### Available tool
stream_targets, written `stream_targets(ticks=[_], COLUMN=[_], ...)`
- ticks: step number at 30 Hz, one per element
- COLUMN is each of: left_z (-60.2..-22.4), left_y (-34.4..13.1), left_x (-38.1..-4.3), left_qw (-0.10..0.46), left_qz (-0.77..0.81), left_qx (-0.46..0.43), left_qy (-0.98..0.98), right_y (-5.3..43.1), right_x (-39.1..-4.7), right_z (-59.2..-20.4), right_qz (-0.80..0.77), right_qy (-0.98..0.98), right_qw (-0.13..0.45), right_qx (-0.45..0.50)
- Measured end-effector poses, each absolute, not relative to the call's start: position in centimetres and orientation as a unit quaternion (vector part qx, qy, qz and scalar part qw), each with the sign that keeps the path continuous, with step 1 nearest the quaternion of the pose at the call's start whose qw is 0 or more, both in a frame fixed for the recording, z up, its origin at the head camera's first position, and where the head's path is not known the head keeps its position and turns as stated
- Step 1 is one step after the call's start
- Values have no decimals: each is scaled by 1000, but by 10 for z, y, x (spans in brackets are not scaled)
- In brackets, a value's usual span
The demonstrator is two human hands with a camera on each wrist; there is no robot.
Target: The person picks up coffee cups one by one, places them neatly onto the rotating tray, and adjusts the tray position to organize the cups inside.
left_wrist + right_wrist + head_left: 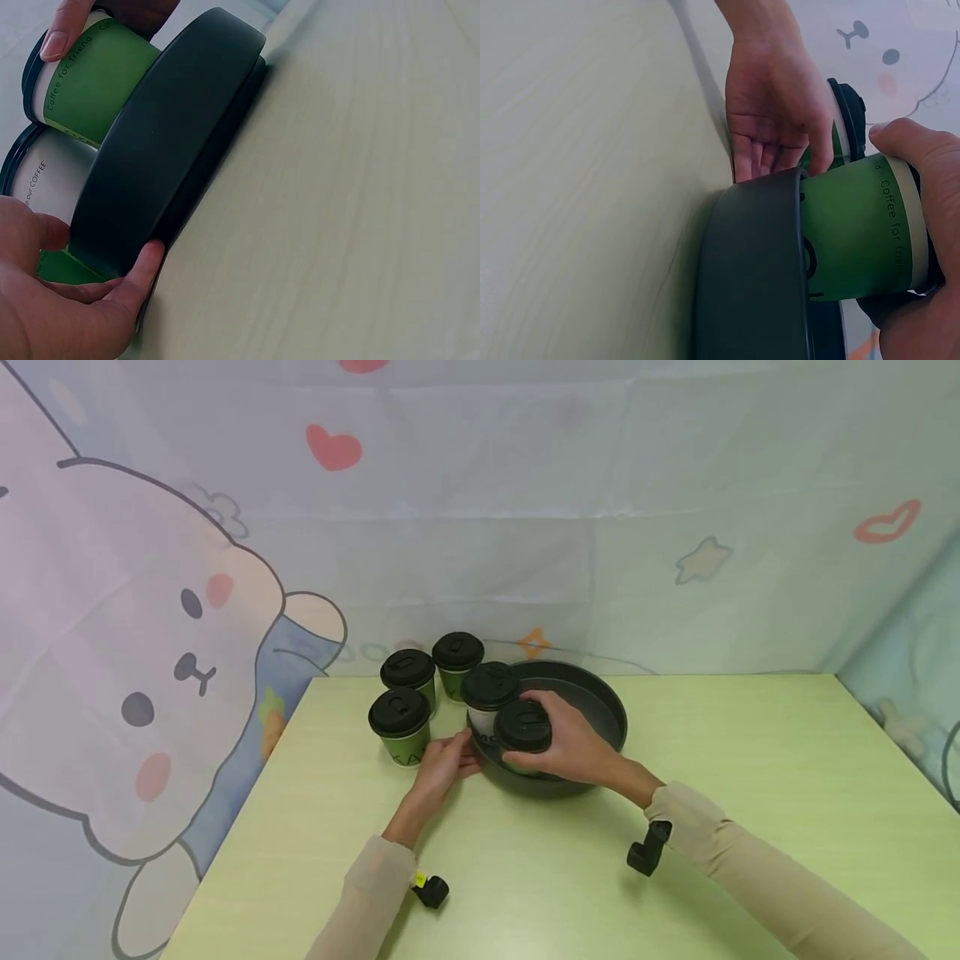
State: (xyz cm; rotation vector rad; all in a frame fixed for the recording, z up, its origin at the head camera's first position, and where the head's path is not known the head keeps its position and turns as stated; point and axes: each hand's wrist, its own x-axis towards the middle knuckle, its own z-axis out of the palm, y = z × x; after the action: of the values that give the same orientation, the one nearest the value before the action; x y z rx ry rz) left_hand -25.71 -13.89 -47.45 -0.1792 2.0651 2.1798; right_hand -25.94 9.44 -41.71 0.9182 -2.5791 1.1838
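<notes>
My right hand (pixel 576 745) grips a green paper coffee cup (pixel 851 229) by its upper part, just below the black lid (pixel 523 723). The cup stands upright inside the near left side of a round dark pan (pixel 617 714). Right behind it in the pan is a white paper cup (pixel 56 169), also black-lidded. At the pan's left side, my left hand (pixel 444 764) holds the rim, thumb over the edge and fingers against the outer wall. A green lidded cup (pixel 407 748) stands just left of that hand.
Two more green cups with black lids, one (pixel 408 670) behind the near cup and another (pixel 458 652) farther back, stand left of the pan. The pale wooden table (pixel 750 777) ends at a printed cloth backdrop (pixel 480 560).
</notes>
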Motion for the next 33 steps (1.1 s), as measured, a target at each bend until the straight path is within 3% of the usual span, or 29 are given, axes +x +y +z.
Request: stream_targets(ticks=[6, 12, 14, 16, 21, 23, 33], left_z=[-476, -477, -477, -477, -477, -477, -474], left_y=[-137, -137, -137, -138, -139, -139, -139], left_x=[-258, -258, -258, -258, -257, -257, -257], left_qw=[65, 70, 69, 67, 67, 68, 68], left_qz=[725, 729, 728, 727, 726, 725, 728], left_qx=[-68, -69, -69, -67, -66, -65, -60], left_qy=[683, 677, 679, 680, 682, 682, 679], right_y=[101, 132, 148, 168, 206, 214, 228], right_x=[-261, -279, -289, -296, -307, -308, -302], right_z=[-418, -431, -436, -443, -461, -465, -464], right_qz=[426, 464, 456, 456, 580, 638, 664], right_qy=[-851, -834, -850, -869, -812, -759, -716], right_qw=[75, 195, 203, 162, -68, -129, -213], right_qx=[297, 228, 169, 107, 14, 7, 45])
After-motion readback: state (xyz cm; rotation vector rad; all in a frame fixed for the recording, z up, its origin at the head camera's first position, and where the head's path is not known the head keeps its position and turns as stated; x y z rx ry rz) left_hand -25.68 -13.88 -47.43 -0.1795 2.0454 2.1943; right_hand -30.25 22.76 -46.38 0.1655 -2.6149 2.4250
